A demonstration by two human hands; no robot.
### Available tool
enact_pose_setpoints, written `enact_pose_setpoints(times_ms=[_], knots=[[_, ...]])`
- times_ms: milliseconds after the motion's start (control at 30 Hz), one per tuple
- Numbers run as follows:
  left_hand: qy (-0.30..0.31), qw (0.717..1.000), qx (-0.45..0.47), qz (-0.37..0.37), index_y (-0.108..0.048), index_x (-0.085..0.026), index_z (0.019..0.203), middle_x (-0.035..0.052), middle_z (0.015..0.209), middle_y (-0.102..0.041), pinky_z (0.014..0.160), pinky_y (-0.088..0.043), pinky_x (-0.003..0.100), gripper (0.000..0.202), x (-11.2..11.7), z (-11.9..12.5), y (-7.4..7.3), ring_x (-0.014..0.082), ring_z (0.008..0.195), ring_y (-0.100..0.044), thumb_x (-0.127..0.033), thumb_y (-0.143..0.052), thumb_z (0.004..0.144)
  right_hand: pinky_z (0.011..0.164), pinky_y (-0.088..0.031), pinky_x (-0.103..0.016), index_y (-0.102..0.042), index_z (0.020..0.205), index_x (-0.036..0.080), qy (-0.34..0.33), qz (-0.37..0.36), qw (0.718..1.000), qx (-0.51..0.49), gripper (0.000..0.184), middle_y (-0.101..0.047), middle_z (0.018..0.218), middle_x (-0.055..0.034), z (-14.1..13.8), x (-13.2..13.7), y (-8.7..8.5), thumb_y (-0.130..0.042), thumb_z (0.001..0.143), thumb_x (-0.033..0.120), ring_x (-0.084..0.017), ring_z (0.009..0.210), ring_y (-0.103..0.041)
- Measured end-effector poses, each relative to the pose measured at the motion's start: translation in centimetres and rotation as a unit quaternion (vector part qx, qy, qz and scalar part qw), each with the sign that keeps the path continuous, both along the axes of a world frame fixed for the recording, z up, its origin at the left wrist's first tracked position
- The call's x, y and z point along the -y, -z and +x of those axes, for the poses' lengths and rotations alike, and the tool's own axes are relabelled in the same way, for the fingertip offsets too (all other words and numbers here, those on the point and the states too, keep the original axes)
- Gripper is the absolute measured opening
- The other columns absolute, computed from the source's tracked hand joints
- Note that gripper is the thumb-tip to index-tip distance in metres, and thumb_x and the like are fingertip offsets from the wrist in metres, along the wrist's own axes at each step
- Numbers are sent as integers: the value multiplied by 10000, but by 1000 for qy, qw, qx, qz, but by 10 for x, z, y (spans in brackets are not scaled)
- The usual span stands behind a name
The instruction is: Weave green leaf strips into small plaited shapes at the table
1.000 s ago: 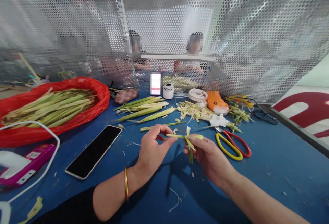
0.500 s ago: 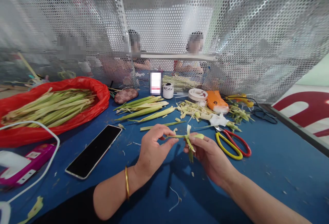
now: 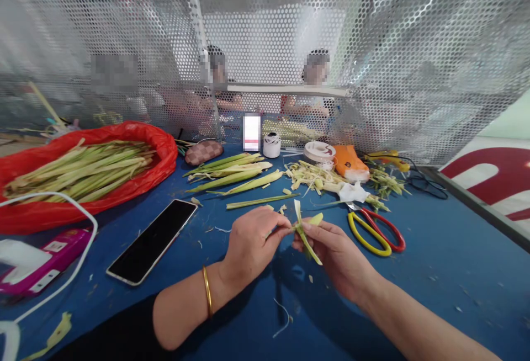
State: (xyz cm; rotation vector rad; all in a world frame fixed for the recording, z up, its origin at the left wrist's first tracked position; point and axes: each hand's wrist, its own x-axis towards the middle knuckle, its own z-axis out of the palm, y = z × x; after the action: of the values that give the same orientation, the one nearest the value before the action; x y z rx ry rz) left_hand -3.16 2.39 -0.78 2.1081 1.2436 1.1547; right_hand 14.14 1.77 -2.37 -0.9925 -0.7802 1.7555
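Observation:
Over the blue table (image 3: 434, 261), both my hands pinch a small piece of folded green leaf strips (image 3: 305, 232). My left hand (image 3: 252, 245), with a gold bangle on the wrist, grips the strip's left end between thumb and fingers. My right hand (image 3: 335, 253) holds the crossing point, where strip ends stick up and down. Yellow-and-red scissors (image 3: 375, 234) lie just right of my right hand.
A red bag of long green leaves (image 3: 83, 170) lies far left, a black phone (image 3: 153, 241) left of my hands, and a pink device with a white cable (image 3: 45, 253) at the left edge. Loose leaves (image 3: 232, 176), scraps, small containers and an orange object (image 3: 350, 163) sit before a perforated metal screen (image 3: 414, 63); people sit behind it.
My hands have drawn closer together. The left thumb and fingers have closed tighter on the strip, and the lower strip end now slants to the right instead of hanging straight down.

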Motion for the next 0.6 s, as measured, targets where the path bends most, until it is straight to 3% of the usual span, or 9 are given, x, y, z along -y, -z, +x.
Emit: enact_pose_setpoints(times_ms=[100,167,267,367,467,600], knots=[[-39,997,30,-67,-706,-245,726,28,734,-701,727,-446,301,115,1,2,0,182,717,-621,-287,-634,804,678,-461,-280,-715,767,180,12,3,1000,0,235,-682,716,-9,-2,2,1,-811,652,360,-156,651,-624],[-51,981,91,-163,-689,-221,707,22,700,-693,678,-455,289,95,1,4,0,168,662,-616,-271,-645,774,704,-459,-292,-715,762,184,28,14,999,14,233,-695,726,-12,-4,3,0,-819,639,352,-159,660,-622],[-46,921,208,-326,-666,-182,680,22,642,-679,615,-457,262,91,-1,6,0,143,597,-600,-262,-675,722,745,-453,-306,-714,746,187,41,36,998,37,217,-702,724,-19,-7,5,-1,-821,637,341,-165,689,-616],[-49,857,277,-432,-660,-150,666,37,617,-681,585,-446,238,98,-4,7,2,109,541,-571,-239,-699,681,751,-446,-307,-710,731,188,34,44,997,47,206,-697,706,-20,-9,6,0,-817,643,341,-167,694,-606],[-66,829,292,-472,-659,-134,671,42,606,-678,575,-444,231,92,-7,7,5,94,511,-561,-206,-715,657,733,-444,-300,-706,713,180,28,37,997,57,205,-695,693,-25,-9,6,3,-815,645,340,-167,685,-602],[-45,833,284,-473,-664,-125,695,45,623,-676,617,-464,247,117,-9,7,7,100,538,-578,-224,-724,672,740,-459,-308,-708,742,177,11,27,999,35,206,-705,722,-38,-5,5,5,-799,671,348,-170,684,-618]])
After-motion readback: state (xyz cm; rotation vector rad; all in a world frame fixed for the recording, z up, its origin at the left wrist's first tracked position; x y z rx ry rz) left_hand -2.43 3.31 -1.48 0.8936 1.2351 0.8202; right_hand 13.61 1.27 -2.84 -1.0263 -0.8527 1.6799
